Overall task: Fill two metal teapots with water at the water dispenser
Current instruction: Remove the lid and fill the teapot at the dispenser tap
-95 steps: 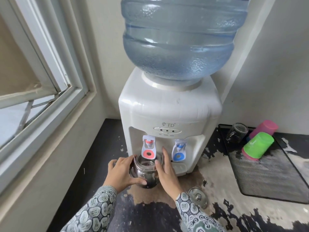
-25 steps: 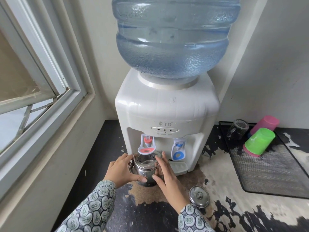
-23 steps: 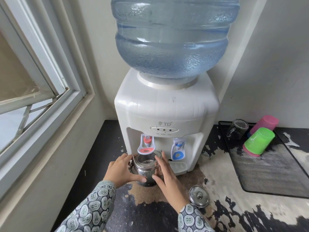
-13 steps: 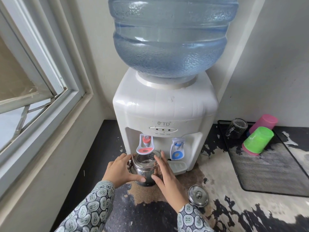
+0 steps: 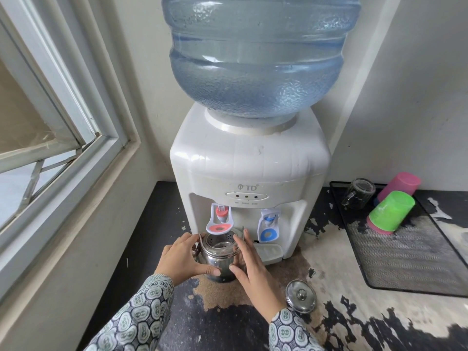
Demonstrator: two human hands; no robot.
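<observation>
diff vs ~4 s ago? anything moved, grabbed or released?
Barely anything. The right hand shifted slightly: it now lies along the side of the teapot, no longer reaching up toward the taps. The left hand still holds the teapot's other side. The teapot stays under the red tap, lid still on the counter, cups unmoved. Nothing let go.
</observation>
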